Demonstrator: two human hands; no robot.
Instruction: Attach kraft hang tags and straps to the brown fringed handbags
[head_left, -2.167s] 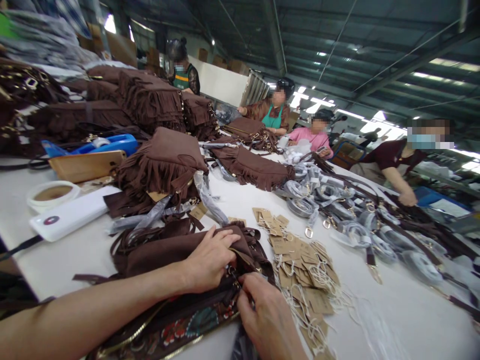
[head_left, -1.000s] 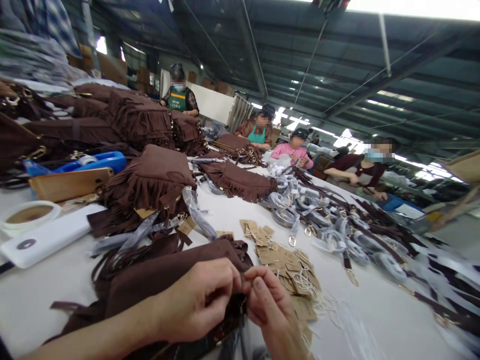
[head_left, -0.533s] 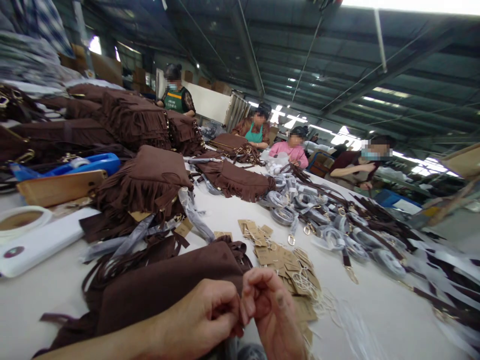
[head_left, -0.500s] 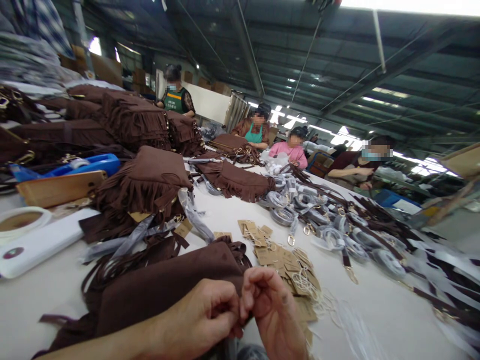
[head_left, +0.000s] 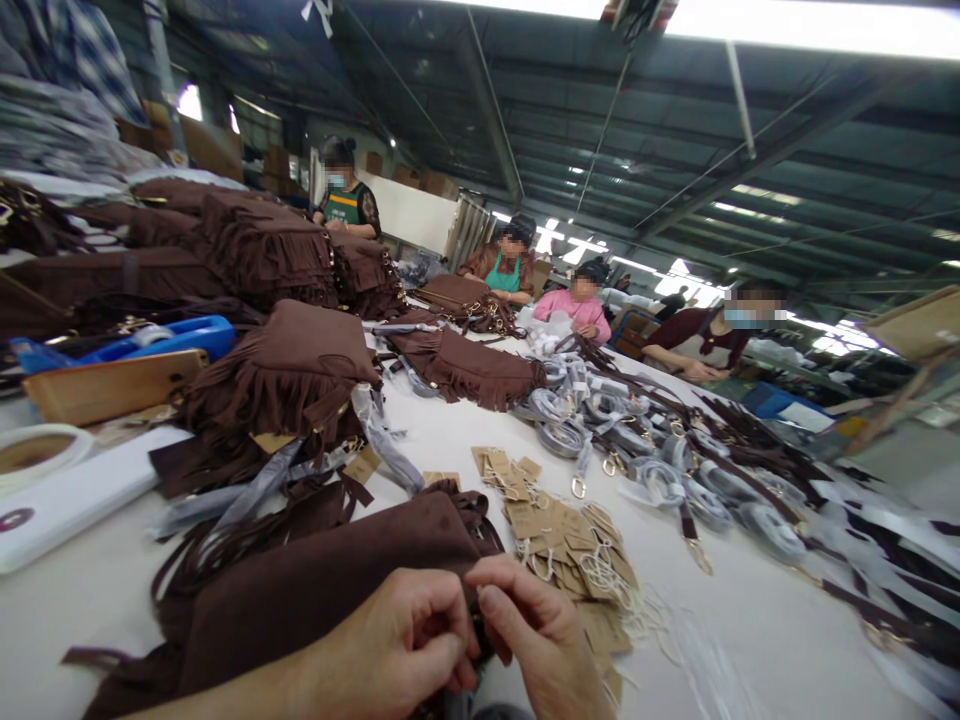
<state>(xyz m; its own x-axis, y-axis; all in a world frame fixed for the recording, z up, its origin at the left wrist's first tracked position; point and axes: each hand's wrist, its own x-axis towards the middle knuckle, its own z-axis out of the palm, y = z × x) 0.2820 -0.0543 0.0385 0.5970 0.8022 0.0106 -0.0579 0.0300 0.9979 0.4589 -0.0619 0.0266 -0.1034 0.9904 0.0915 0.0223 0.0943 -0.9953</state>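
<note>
A dark brown fringed bag point(head_left: 315, 580) lies on the table right in front of me. My left hand point(head_left: 420, 635) is closed at the bag's right end, with its fingers curled in. Close beside it, my right hand point(head_left: 536, 625) has thumb and fingers bent into a pinch. Whatever the fingertips grip is too small and too covered to name. Just beyond my right hand lies a pile of brown card tags point(head_left: 566, 530) with white strings. A grey wrapped thing shows in part below the hands.
More brown fringed bags point(head_left: 289, 350) are heaped at the left. A blue tape dispenser point(head_left: 172, 340), a phone-like orange slab point(head_left: 112, 385) and a tape roll point(head_left: 41, 455) lie there too. Wrapped coiled straps point(head_left: 660, 480) with metal clips spread along the right. Several people work across the table.
My right hand has turned, its thumb and fingers now pinching where the palm was more turned up. The left hand stays near the same spot. The view has shifted slightly.
</note>
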